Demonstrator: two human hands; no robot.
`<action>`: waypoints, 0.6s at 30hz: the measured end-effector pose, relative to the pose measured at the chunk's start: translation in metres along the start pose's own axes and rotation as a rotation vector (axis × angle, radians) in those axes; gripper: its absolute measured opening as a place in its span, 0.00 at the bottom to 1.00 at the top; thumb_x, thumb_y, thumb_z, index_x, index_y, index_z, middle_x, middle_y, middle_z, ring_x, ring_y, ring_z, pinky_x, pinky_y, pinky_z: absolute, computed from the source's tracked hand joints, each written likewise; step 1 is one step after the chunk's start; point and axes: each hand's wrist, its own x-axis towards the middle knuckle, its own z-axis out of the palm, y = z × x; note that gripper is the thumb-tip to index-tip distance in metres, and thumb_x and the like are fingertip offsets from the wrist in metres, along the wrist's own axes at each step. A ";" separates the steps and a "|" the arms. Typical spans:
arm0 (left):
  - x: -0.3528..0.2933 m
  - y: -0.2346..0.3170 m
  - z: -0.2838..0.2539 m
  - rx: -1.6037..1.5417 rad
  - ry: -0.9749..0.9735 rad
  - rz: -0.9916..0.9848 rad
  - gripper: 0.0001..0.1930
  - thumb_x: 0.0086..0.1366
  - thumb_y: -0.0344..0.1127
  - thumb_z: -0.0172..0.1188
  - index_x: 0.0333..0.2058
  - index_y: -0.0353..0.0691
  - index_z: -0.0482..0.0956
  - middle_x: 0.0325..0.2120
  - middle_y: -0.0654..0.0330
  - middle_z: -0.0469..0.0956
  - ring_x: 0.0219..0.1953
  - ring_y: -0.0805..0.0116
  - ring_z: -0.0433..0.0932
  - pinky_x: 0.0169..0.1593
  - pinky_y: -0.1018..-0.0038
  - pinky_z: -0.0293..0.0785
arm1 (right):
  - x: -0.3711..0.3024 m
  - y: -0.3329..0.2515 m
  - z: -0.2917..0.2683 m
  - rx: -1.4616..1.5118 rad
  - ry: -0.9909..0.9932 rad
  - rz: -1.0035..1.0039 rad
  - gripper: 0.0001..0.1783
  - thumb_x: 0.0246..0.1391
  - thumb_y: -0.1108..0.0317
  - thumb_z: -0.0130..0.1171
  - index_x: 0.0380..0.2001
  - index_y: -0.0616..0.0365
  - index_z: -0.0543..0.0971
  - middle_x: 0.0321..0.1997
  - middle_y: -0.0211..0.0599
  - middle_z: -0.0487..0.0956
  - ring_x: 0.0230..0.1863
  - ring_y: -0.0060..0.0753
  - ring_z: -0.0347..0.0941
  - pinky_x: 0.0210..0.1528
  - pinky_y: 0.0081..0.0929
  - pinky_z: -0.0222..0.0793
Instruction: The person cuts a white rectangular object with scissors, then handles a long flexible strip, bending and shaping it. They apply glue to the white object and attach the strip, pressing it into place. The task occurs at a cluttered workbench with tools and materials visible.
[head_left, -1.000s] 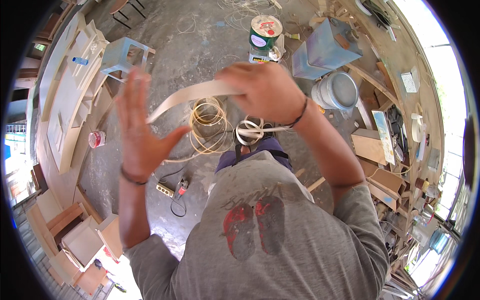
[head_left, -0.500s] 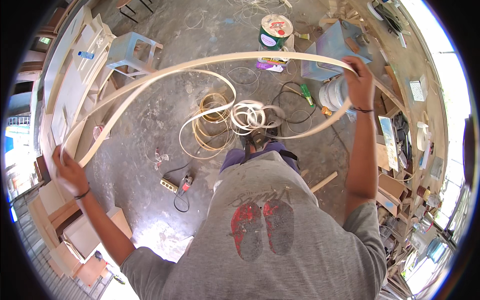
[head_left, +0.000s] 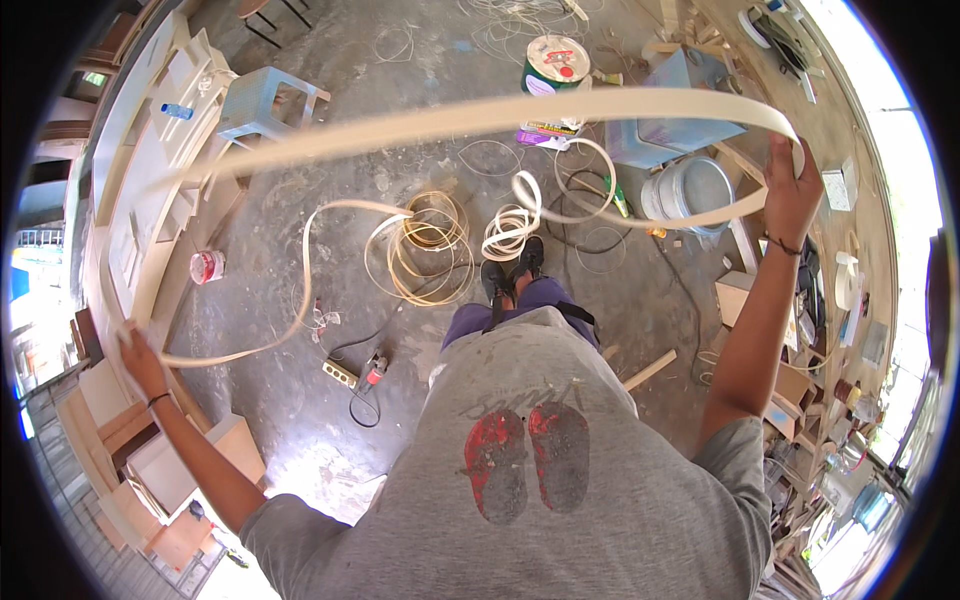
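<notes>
A long, pale cream edging strip [head_left: 480,117] bows across the view in front of me, blurred toward its left end. My right hand [head_left: 795,190], out to the right, pinches it where it bends back over the fingers. From there a length runs back left and loops toward a white coil [head_left: 510,232] by my feet. Far to the left, my left hand [head_left: 145,368] is closed around the strip, slightly smeared by motion. A lower stretch leaves that hand and curves over the floor to a tan coil of strip [head_left: 432,228].
Paint tins [head_left: 556,62] and a blue box [head_left: 680,100] stand ahead to the right, with a clear bucket [head_left: 705,190] nearer. A blue stool [head_left: 262,105] is at left. A power tool [head_left: 374,370] and a socket strip [head_left: 340,374] lie on the floor, with cables.
My right hand has swung outward to the right, and my left hand has come slightly lower. The strip between them is stretched wider, and a loop has lifted from the white coil.
</notes>
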 end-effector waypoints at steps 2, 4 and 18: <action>-0.018 0.095 0.023 -0.183 -0.092 0.031 0.20 0.69 0.38 0.52 0.55 0.33 0.70 0.45 0.51 0.76 0.48 0.62 0.75 0.51 0.70 0.70 | -0.017 -0.023 0.011 -0.119 0.001 -0.046 0.10 0.60 0.66 0.57 0.39 0.59 0.81 0.22 0.20 0.73 0.24 0.13 0.62 0.28 0.15 0.61; -0.040 0.215 0.029 -0.252 -0.136 0.190 0.20 0.68 0.33 0.54 0.56 0.35 0.69 0.47 0.54 0.75 0.50 0.66 0.74 0.52 0.72 0.70 | -0.031 -0.046 0.035 0.006 -0.108 -0.208 0.09 0.60 0.66 0.58 0.39 0.59 0.81 0.21 0.22 0.72 0.24 0.13 0.62 0.27 0.15 0.60; -0.113 0.537 0.020 -0.663 -0.562 0.586 0.11 0.54 0.31 0.68 0.35 0.38 0.77 0.23 0.55 0.78 0.24 0.65 0.78 0.28 0.71 0.71 | -0.037 -0.119 0.102 0.181 -0.555 -0.864 0.13 0.43 0.74 0.62 0.35 0.54 0.76 0.30 0.35 0.79 0.27 0.42 0.76 0.26 0.30 0.70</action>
